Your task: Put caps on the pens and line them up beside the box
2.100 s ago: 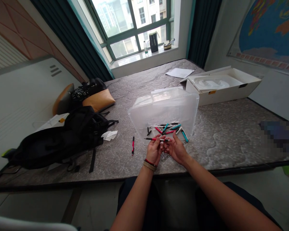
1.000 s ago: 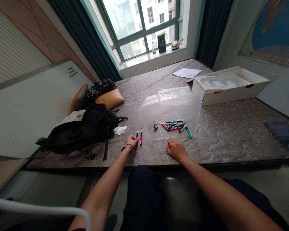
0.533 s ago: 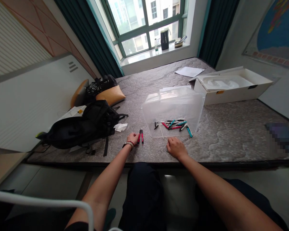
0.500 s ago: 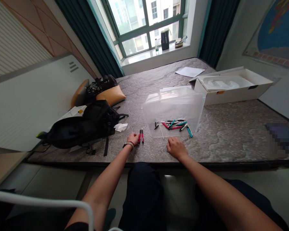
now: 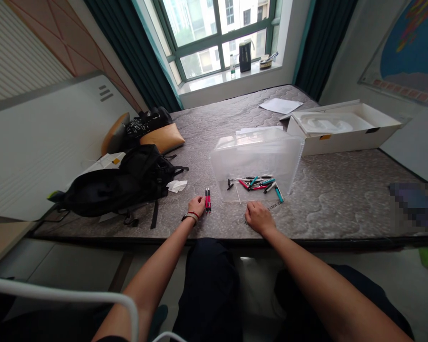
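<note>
Two red pens (image 5: pixel 208 200) with black ends lie side by side on the mattress, pointing away from me. My left hand (image 5: pixel 197 205) is at their left side, fingertips pinched against the nearer pen. My right hand (image 5: pixel 259 217) rests on the mattress in a loose fist, with nothing visible in it. Just beyond it, a clear plastic bin (image 5: pixel 249 147) lies tipped on its side, its open side toward me. Inside is a loose heap of pens (image 5: pixel 258 183) in red, teal, white and black.
On the left are a black backpack (image 5: pixel 107 192), a tan pouch (image 5: pixel 164 137) and a crumpled tissue (image 5: pixel 177 185). An open white box (image 5: pixel 349 142) stands at the right, with paper sheets (image 5: pixel 281 105) behind. The mattress edge (image 5: pixel 306 241) runs close before me.
The left red pen has come right up against the other one, closing the small gap between them. My right hand stays in place. The view has shifted slightly.
</note>
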`<state>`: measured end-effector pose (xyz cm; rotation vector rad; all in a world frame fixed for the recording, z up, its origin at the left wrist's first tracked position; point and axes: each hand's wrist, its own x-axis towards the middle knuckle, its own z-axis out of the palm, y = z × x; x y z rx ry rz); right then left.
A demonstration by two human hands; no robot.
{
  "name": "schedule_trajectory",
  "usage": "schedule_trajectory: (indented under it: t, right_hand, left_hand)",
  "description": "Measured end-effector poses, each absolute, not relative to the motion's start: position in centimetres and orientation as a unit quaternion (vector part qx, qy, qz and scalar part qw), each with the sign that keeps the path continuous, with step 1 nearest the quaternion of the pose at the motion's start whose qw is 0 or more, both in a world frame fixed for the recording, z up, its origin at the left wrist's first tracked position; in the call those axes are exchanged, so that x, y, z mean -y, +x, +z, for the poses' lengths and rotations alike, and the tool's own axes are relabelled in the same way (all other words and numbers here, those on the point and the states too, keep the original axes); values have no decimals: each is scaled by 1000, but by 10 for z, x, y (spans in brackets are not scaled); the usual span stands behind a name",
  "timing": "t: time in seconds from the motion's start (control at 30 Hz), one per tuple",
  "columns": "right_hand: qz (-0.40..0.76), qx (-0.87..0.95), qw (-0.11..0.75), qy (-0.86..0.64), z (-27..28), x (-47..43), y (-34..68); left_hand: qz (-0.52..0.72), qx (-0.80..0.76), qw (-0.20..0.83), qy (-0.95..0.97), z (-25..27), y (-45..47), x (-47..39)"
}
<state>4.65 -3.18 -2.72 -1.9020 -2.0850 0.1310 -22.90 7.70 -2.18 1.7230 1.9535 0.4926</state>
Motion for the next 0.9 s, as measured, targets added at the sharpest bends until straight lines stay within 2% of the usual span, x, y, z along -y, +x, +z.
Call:
schedule_trajectory:
  t: [0.2,0.37,0.43,0.6,0.9]
  right_hand:
    - [44,729,156,-665,-29,32,46]
    - [46,728,142,-669,-28,32,46]
    - [46,729,139,-668,-29,32,46]
    - [53,729,136,-668,-29,32,46]
    - [60,726,137,-671,-30,32,46]
  left_hand:
    - [174,-688,208,673,-22,-219,-67]
    - [144,-693,53,705,-25,-203,-52]
    - [132,-670,21,730,-28,-199,-51]
    - [72,-640,55,763,-38,-196,-60]
    - [43,-656,110,745,-40,-199,-61]
